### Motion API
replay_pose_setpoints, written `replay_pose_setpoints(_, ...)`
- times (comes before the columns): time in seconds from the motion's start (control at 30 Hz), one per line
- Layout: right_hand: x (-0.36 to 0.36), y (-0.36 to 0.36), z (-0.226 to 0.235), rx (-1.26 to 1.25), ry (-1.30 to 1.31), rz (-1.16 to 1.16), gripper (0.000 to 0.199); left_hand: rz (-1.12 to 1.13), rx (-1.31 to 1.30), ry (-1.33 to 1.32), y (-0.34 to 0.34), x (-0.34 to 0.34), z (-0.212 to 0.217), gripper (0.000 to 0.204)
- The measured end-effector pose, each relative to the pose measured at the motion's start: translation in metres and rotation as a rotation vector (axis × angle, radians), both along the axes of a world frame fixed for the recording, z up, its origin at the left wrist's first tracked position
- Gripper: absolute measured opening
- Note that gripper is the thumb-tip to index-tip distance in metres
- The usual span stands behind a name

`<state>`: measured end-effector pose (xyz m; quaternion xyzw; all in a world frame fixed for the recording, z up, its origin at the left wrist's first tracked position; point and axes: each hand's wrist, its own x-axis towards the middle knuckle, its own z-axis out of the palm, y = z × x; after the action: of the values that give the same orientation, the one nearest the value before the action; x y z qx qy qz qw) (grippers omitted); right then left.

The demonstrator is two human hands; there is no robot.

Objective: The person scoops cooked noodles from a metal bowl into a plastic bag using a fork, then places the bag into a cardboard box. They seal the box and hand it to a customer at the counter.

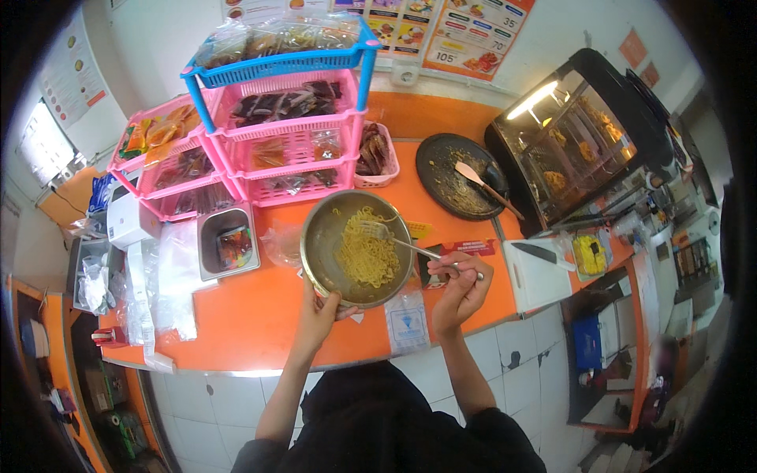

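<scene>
Right hand grips a fork stirring yellow noodles, already loosened, while left hand grasps the metal bowl's near rim.

Head-worn fisheye, looking down, counter close below

We see sachets in dark and orange wrappers filling the pink and blue baskets at the back of the orange counter. A clear packet with a blue emblem lies flat at the counter's front edge. Menu posters with food pictures, orange and white, hang on the wall behind.
</scene>
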<state>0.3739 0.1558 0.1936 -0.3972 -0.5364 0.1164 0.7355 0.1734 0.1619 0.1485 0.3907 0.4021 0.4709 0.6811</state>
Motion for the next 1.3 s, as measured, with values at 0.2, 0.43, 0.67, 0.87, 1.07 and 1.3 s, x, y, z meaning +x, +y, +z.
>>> replay_pose_setpoints(0.2, 0.016, -0.038, 0.018, 0.065, -0.505, 0.155, 0.011, 0.022, 0.002, 0.027, 0.007, 0.009, 0.005, 0.068)
replay_pose_setpoints(0.43, 0.061, -0.071, 0.011, -0.01, -0.584, 0.281, 0.008, 0.043, 0.01, 0.019, 0.002, 0.027, 0.015, 0.069)
replay_pose_setpoints(0.67, 0.102, -0.025, 0.016, 0.195, -0.256, 0.011, 0.019, 0.127, 0.009, 0.049, -0.01, 0.054, 0.031, 0.07)
replay_pose_setpoints(0.87, 0.158, -0.011, 0.026, 0.019, -0.306, 0.056, 0.028, 0.245, 0.054, 0.182, -0.041, 0.098, 0.068, 0.055)
replay_pose_setpoints(1.07, 0.171, 0.025, -0.011, -0.122, -0.03, 0.482, 0.019, 0.383, 0.034, 0.231, -0.081, 0.157, 0.059, 0.06)
replay_pose_setpoints(1.3, 0.221, -0.007, -0.046, -0.025, -0.029, 0.864, 0.017, 0.517, -0.134, 0.242, -0.133, 0.199, 0.024, 0.063)
